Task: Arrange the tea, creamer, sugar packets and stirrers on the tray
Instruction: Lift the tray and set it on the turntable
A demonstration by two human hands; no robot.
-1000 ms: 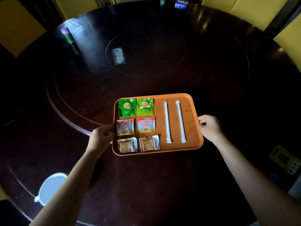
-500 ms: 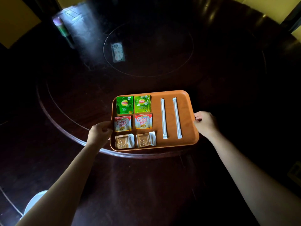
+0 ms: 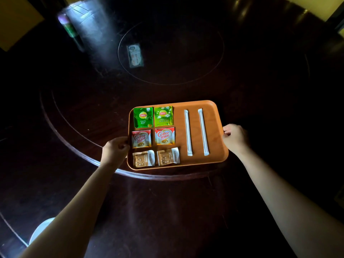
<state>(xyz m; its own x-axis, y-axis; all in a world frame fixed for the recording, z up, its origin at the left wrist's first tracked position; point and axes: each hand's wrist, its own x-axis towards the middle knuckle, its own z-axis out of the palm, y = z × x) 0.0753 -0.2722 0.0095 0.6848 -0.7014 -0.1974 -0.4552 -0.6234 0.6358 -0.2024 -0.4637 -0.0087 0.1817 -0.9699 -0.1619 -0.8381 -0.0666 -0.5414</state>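
- Orange tray (image 3: 214, 127) sits over a dark table (image 3: 167, 211), gripped at both short edges.
- Left hand (image 3: 114, 152) clamps the 9 o'clock rim; right hand (image 3: 235, 137) clamps the 3 o'clock rim.
- Tea (image 3: 143, 117), creamer (image 3: 141, 138), sugar (image 3: 143, 158) fill the left half.
- Stirrers (image 3: 188, 132) lie parallel toward 3 o'clock.

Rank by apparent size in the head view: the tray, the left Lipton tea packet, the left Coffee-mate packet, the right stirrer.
1. tray, clearly largest.
2. right stirrer, longest but thin.
3. left Lipton tea packet and left Coffee-mate packet: too alike to rank.
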